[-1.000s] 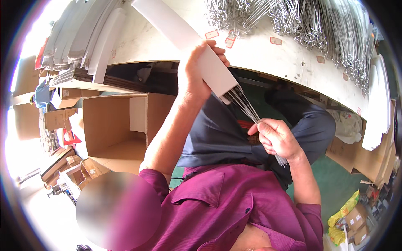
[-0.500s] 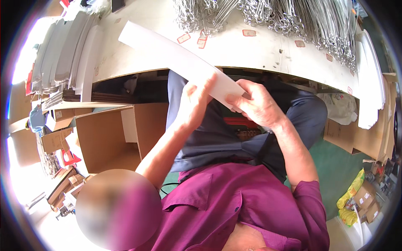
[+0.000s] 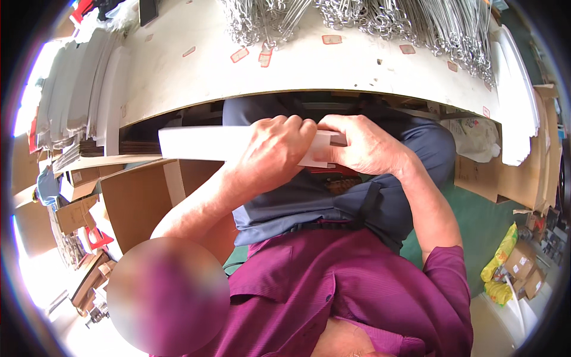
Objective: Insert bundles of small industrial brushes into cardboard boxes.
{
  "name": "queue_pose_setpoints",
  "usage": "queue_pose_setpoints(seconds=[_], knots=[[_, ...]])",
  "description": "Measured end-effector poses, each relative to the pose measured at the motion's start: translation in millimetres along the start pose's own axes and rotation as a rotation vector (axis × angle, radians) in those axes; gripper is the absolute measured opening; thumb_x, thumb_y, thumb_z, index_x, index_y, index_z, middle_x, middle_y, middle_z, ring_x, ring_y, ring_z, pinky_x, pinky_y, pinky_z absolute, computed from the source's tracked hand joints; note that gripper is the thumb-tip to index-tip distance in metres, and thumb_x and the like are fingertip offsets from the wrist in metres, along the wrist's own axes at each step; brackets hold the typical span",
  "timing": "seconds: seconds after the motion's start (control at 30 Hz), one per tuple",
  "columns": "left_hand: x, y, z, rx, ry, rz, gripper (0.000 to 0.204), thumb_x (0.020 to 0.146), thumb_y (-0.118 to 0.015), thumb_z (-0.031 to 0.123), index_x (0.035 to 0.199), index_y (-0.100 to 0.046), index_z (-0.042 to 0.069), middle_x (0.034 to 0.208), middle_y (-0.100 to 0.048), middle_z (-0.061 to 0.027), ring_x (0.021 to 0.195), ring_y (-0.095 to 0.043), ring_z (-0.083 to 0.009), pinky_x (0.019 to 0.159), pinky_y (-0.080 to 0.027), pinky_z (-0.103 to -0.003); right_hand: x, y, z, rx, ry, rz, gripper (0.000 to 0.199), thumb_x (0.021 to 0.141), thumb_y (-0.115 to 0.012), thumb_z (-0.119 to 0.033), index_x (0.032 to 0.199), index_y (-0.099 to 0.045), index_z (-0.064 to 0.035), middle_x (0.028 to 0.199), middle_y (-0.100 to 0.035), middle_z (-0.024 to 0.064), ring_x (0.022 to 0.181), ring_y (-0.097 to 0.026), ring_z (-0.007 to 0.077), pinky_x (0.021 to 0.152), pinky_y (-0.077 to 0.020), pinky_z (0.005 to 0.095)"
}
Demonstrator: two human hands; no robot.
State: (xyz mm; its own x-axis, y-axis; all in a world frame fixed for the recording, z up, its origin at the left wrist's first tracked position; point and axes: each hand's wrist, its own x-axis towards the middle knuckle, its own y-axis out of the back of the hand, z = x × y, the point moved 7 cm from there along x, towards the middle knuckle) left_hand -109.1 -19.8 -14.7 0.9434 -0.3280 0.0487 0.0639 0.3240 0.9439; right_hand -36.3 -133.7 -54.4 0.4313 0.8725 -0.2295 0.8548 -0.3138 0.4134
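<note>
A long, narrow white box lies level above my lap, just off the table's front edge. My left hand wraps over its middle from above, knuckles up. At the right end, my right hand grips the box with the thumb in front and the fingers behind. End flaps show between the two hands, partly covered by my fingers. Whether anything is inside the box cannot be seen.
The white table carries bundles of metal rods with looped ends at the back. Flat white boxes stand stacked at the left, with more white pieces at the right. A large open cardboard box sits left of my legs.
The white box has swung from a slant over the table to nearly level above my lap. My left hand has turned over on top of it; my right hand keeps hold of the end.
</note>
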Motion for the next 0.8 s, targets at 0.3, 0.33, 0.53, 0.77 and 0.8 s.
queue_pose_setpoints(seconds=[0.3,0.33,0.53,0.77,0.8], knots=[[-22,-4,-29,-0.105,0.240,0.090,0.040,0.074,-0.082,0.014,0.105,-0.059,0.003,0.087,-0.067,-0.0152,0.080,-0.070,-0.0358,0.069,-0.058,-0.045,-52,79,9,-0.184,-0.068,0.500,0.028,0.100,-0.068,-0.025,0.095,-0.069,0.0028,0.069,-0.067,0.0128,0.058,-0.061,0.0177,0.058,-0.0497,0.0322],[-20,-7,-27,-0.110,0.232,0.089,0.040,0.074,-0.082,0.014,0.105,-0.059,0.003,0.087,-0.067,-0.0152,0.080,-0.070,-0.0358,0.069,-0.058,-0.045,-53,67,18,-0.096,-0.010,0.584,0.024,0.101,-0.067,-0.020,0.093,-0.069,0.0026,0.067,-0.065,0.0124,0.056,-0.059,0.0158,0.056,-0.0479,0.0317],[-11,-33,-8,-0.147,0.323,0.017,0.039,0.077,-0.082,0.020,0.101,-0.056,0.002,0.086,-0.068,-0.0178,0.080,-0.070,-0.0398,0.070,-0.058,-0.048,-32,32,8,-0.060,0.103,0.777,0.016,0.101,-0.068,-0.016,0.094,-0.068,-0.0011,0.063,-0.060,0.0079,0.055,-0.055,0.0116,0.053,-0.0453,0.0284],[-15,-33,-17,-0.155,0.404,0.021,0.041,0.079,-0.083,0.023,0.101,-0.056,0.001,0.088,-0.068,-0.0179,0.082,-0.071,-0.0381,0.070,-0.058,-0.047,-32,15,25,0.524,0.100,0.586,0.025,0.108,-0.056,-0.020,0.114,-0.065,0.0026,0.101,-0.074,0.0086,0.086,-0.065,0.0090,0.076,-0.0546,0.0266],[-16,-35,-17,-0.161,0.410,0.025,0.041,0.079,-0.083,0.023,0.101,-0.056,0.001,0.088,-0.069,-0.0179,0.082,-0.072,-0.0378,0.070,-0.058,-0.047,-33,9,28,0.572,0.092,0.611,0.026,0.110,-0.051,-0.018,0.117,-0.065,0.0026,0.104,-0.074,0.0093,0.090,-0.066,0.0099,0.081,-0.0557,0.0283]])
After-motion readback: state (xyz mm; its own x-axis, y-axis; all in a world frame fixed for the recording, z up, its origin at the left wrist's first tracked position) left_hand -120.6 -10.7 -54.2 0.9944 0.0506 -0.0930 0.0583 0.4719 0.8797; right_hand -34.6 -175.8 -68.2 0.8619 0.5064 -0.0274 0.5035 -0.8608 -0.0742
